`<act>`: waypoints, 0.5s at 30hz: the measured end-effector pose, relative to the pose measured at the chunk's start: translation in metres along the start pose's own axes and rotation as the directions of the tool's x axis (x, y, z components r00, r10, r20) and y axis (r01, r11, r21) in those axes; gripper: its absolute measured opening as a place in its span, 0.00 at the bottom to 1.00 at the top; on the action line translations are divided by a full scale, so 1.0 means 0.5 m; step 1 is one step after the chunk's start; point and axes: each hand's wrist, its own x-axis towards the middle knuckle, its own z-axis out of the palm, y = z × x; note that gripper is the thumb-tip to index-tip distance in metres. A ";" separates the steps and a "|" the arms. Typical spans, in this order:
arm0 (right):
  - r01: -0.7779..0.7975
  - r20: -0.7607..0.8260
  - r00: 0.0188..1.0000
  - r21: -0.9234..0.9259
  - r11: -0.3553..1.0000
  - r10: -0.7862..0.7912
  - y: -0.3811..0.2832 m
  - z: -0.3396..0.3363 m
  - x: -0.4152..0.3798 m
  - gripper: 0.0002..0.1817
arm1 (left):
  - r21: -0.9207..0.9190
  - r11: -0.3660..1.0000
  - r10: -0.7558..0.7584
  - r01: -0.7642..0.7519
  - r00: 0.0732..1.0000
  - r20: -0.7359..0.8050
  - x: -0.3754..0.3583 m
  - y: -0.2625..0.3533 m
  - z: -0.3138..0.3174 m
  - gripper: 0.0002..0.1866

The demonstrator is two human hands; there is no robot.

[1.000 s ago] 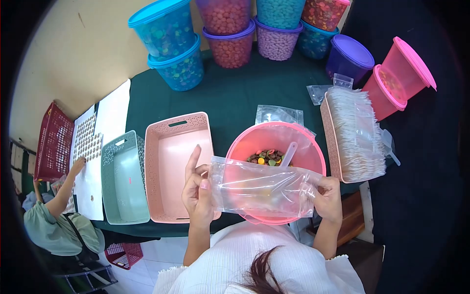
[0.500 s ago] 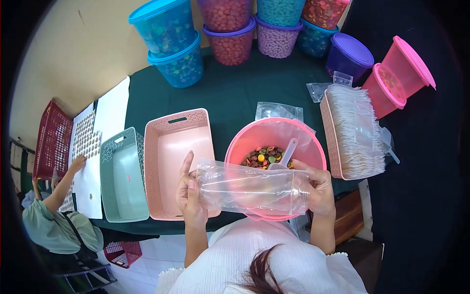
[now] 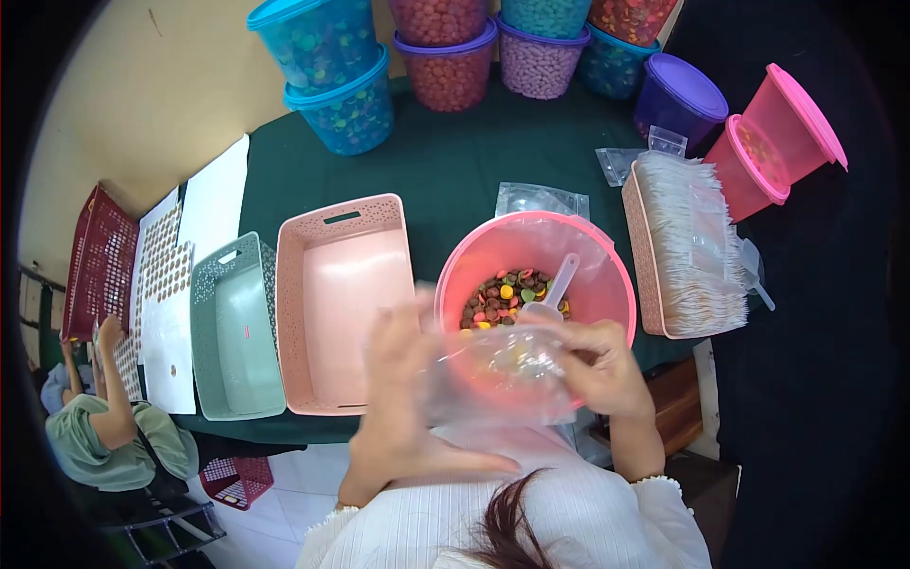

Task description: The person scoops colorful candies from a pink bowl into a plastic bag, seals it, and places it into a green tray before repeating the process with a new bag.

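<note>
A clear plastic bag point(image 3: 502, 379) stretches in front of me, its right end pinched in my right hand point(image 3: 607, 370). My left hand point(image 3: 393, 408), blurred by motion, is at the bag's left end with its thumb spread wide from the raised fingers. Behind the bag stands a pink bucket point(image 3: 621, 275). Brown, yellow, green and pink candies point(image 3: 493, 292) lie at its bottom, partly hidden by the bag. Among them rests a translucent scoop point(image 3: 563, 280), handle up.
Left of the bucket are a pink basket point(image 3: 346, 284) and a green basket point(image 3: 237, 332). A basket of packed plastic bags point(image 3: 692, 247) stands at right. Lidded tubs point(image 3: 445, 76) line the back. At far left, a person point(image 3: 104, 427) sits near white sheets point(image 3: 171, 351) and a maroon crate point(image 3: 100, 256).
My left hand has turned and spread its thumb away from the bag's left end. My right hand moved slightly left and down with the bag. The person at left drew a hand back.
</note>
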 end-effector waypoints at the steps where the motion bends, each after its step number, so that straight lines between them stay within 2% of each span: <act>1: 0.011 0.096 0.995 -0.030 0.999 -0.008 -0.011 0.011 0.002 0.20 | 0.001 1.000 -0.006 0.006 1.000 -0.001 0.002 0.001 0.006 0.46; 2: 0.028 0.190 0.982 -0.059 0.998 -0.017 -0.015 0.023 0.005 0.21 | 0.000 1.000 0.031 -0.031 0.987 0.157 0.007 -0.003 0.012 0.49; 3: 0.029 0.180 0.983 0.006 1.000 -0.029 -0.011 0.036 0.007 0.22 | -0.007 0.998 0.068 -0.069 0.948 0.312 0.010 -0.007 0.016 0.52; 7: 0.023 0.201 0.979 -0.032 0.999 -0.016 -0.001 0.034 0.023 0.22 | -0.135 0.991 0.011 0.026 0.963 0.269 -0.004 -0.027 0.019 0.53; 9: -0.029 0.312 0.949 -0.044 0.999 0.041 -0.006 0.030 0.033 0.24 | -0.133 0.990 -0.013 0.043 0.975 0.221 -0.010 -0.030 0.020 0.53; 13: -0.031 0.398 0.913 -0.153 0.988 0.091 -0.012 0.028 0.058 0.22 | -0.220 0.969 -0.075 0.113 0.982 0.176 -0.032 -0.056 0.018 0.52; 15: -0.102 0.480 0.855 -0.215 0.971 0.196 -0.015 0.012 0.087 0.19 | -0.219 0.967 -0.103 0.130 0.986 0.128 -0.041 -0.068 0.008 0.49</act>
